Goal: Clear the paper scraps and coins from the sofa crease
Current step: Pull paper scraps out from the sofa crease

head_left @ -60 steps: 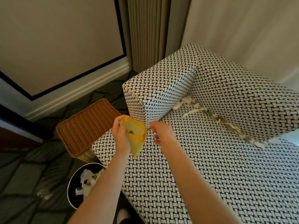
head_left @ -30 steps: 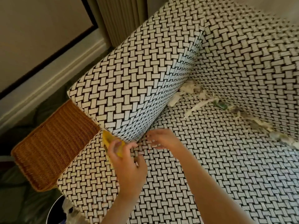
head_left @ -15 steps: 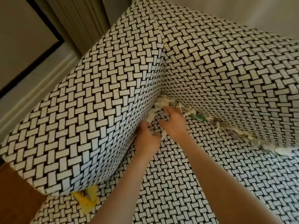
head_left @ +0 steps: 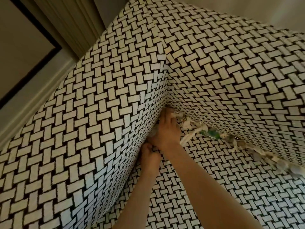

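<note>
A sofa in black-and-white basket-weave fabric (head_left: pixel 99 113) fills our view, with a beige wall (head_left: pixel 24 40) behind it. Our right hand (head_left: pixel 166 131) reaches into the corner crease, its fingertips among torn pale paper scraps (head_left: pixel 188 123); we cannot tell whether they pinch anything. Our left hand (head_left: pixel 151 157) lies just behind it against the armrest, its fingers partly hidden and its grip unclear. More scraps trail rightward along the crease, blurred.

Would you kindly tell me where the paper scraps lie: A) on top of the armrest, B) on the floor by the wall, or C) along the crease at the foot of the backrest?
C: the paper scraps trail along the foot of the backrest, rightward from the right hand.
</note>
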`<state>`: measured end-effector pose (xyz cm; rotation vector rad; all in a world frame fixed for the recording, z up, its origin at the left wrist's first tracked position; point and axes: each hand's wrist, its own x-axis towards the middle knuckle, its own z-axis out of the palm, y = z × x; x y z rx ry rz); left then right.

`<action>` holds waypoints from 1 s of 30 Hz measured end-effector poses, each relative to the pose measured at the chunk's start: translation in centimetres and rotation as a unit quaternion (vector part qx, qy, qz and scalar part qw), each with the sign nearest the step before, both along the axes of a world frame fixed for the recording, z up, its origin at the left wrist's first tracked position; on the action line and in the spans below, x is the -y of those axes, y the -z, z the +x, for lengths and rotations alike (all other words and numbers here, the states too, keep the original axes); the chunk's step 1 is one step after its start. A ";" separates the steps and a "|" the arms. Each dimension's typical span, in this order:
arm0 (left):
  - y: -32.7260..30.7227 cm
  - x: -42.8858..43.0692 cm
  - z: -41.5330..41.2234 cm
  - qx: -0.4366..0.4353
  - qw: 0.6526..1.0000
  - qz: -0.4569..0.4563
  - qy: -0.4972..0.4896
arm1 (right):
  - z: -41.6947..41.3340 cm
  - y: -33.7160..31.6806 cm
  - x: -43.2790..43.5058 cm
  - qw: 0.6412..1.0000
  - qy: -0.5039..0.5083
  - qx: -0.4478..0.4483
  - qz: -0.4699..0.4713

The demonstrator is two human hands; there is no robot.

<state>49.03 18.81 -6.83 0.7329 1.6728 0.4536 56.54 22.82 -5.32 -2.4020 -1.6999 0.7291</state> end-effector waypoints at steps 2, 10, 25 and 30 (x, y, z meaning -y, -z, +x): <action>0.2 -0.5 0.0 0.004 1.000 0.008 0.005 | 0.0 -0.1 -0.3 1.000 -0.007 0.006 -0.007; -0.3 -1.8 2.0 0.046 0.996 0.048 0.055 | 1.4 -0.9 -1.0 0.994 -0.094 0.061 0.000; -3.7 -0.4 2.1 0.101 0.984 0.147 -0.015 | 2.1 -1.0 3.3 0.931 0.209 -0.251 0.165; -4.0 -1.5 3.8 0.122 0.982 0.115 -0.085 | 2.1 -1.5 4.0 0.869 0.280 -0.378 0.155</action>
